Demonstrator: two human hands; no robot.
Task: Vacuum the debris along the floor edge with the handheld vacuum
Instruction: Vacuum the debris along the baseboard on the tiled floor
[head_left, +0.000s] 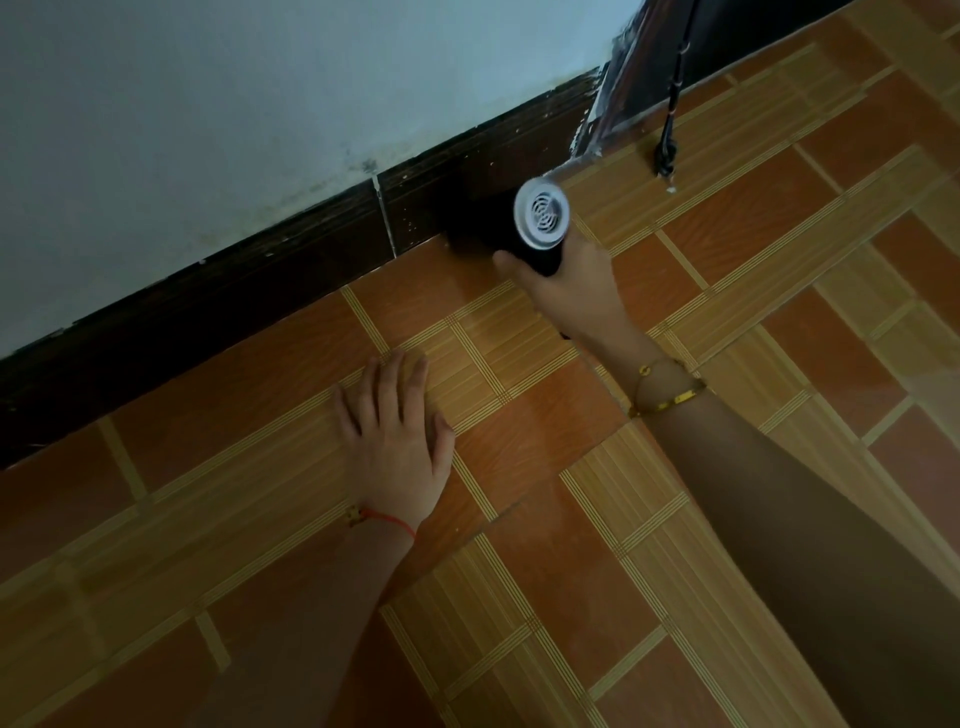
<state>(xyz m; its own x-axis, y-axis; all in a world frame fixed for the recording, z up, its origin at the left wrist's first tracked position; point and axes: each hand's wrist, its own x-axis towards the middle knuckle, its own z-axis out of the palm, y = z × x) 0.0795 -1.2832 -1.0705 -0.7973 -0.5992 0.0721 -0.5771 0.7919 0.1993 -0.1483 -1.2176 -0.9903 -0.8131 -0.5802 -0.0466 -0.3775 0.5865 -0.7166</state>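
right hand (566, 291) fingers wrap the handheld vacuum (524, 223), its long axis aimed into the skirting (311, 244); left hand (400, 441) lies flat, fingers together.

bare forearms; red string bracelet (387, 521) on left wrist, gold bracelets (667, 387) on right.

The floor (545, 431) is tiled in smooth, faintly glossy squares, some plain terracotta, others printed with a fine striped wood-grain pattern. Above the floor, the skirting (260, 280) is dark brown tile with a streaked, wood-like face, flecked with pale paint spots. Above the skirting, the wall (234, 104) is matt painted plaster, mottled and slightly stained. The handheld vacuum (519, 228), at the skirting's foot, has a black matt body and a pale grey plastic vent grille.
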